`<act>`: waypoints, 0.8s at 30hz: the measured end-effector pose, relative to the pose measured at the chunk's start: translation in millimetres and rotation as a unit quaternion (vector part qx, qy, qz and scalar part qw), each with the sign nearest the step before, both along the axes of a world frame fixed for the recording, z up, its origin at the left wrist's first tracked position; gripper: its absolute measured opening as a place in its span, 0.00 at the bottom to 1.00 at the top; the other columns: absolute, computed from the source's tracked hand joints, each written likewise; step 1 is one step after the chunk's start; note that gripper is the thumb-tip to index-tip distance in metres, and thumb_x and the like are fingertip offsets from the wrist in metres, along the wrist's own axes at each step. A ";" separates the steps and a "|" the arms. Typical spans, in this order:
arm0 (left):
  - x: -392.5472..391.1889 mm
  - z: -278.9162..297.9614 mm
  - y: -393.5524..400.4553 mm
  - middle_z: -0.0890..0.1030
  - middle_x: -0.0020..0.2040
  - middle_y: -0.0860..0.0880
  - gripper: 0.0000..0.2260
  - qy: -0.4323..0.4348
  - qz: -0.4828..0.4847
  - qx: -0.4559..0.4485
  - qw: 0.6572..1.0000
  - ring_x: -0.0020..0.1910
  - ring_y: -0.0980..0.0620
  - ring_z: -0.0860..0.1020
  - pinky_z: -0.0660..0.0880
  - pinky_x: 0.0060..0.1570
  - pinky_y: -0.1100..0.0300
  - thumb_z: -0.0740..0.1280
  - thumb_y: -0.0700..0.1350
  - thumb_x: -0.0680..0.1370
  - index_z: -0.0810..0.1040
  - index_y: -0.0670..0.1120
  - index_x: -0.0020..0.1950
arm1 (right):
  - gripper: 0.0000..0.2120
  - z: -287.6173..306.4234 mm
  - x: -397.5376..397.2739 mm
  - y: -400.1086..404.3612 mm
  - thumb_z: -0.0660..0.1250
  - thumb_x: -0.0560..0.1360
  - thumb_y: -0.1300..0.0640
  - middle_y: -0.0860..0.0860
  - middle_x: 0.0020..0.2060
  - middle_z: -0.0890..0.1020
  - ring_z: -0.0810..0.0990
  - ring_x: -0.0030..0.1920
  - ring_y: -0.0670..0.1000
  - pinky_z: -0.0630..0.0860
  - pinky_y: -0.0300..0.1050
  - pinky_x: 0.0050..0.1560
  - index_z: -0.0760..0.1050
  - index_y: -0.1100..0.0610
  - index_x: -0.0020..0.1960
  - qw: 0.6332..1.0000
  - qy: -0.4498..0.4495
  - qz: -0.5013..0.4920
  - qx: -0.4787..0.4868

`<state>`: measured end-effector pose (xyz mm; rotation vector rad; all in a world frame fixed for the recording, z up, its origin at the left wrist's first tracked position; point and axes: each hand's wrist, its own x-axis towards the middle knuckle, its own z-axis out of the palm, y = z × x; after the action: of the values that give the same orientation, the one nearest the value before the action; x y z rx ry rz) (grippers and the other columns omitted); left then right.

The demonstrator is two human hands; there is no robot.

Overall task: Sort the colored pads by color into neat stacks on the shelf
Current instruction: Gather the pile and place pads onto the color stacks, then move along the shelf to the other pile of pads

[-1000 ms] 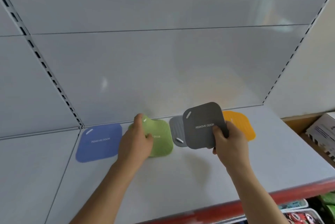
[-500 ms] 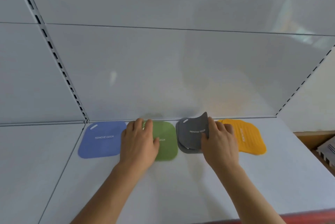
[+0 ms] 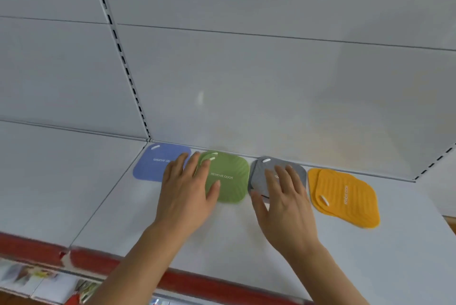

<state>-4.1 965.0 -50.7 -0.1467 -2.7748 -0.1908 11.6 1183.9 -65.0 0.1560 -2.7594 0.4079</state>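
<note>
White shelf [image 3: 246, 243], red front edge [image 3: 103, 259]. Pads left to right: blue pad [image 3: 153, 164], green stack [image 3: 232, 179], grey stack [image 3: 261, 176], orange stack [image 3: 345, 196]. Left hand [image 3: 187, 196] flat, fingers spread over blue and green; right hand [image 3: 283, 201] flat, spread on grey; neither gripping.

Four pad stacks: blue [image 3: 158, 165], green [image 3: 228, 177], grey [image 3: 261, 174], orange [image 3: 345, 196].

1. The left hand [image 3: 187, 196] covers the right edge of the blue pad [image 3: 155, 164] and the green stack's [image 3: 229, 179] left side.
2. The right hand [image 3: 283, 203] hides most of the grey stack [image 3: 261, 174]; its lettering is unreadable.
3. The orange stack's [image 3: 345, 196] print is too small to read.
4. Items below the shelf [image 3: 370, 267], bottom left, are blurred and cut off.
</note>
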 end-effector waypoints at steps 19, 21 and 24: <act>166.1 2.1 -276.2 0.71 0.80 0.45 0.31 -0.030 0.173 0.004 0.984 0.81 0.41 0.65 0.63 0.79 0.38 0.50 0.66 0.84 0.73 0.49 0.78 | 0.35 13.2 84.3 -297.8 0.47 0.83 0.33 0.59 0.75 0.72 0.65 0.78 0.62 0.67 0.62 0.75 0.72 0.57 0.75 0.977 -0.025 0.200 0.071; 182.9 3.9 -315.0 0.72 0.80 0.45 0.32 -0.036 0.192 0.010 0.981 0.81 0.40 0.65 0.63 0.79 0.38 0.48 0.66 0.84 0.73 0.48 0.78 | 0.35 14.1 92.9 -338.7 0.47 0.83 0.34 0.59 0.74 0.73 0.65 0.78 0.62 0.67 0.62 0.75 0.72 0.57 0.75 0.974 -0.033 0.212 0.076; 208.1 4.4 -367.1 0.71 0.80 0.45 0.33 -0.048 0.216 0.018 0.975 0.81 0.41 0.65 0.63 0.80 0.40 0.47 0.66 0.84 0.71 0.49 0.79 | 0.35 12.6 104.5 -396.3 0.45 0.83 0.33 0.58 0.75 0.73 0.66 0.78 0.61 0.66 0.61 0.75 0.72 0.56 0.75 0.966 -0.041 0.237 0.095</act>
<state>204.0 597.9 -46.4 0.4837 -2.8135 -0.1369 116.1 787.6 -52.3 0.8750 -2.8211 0.2660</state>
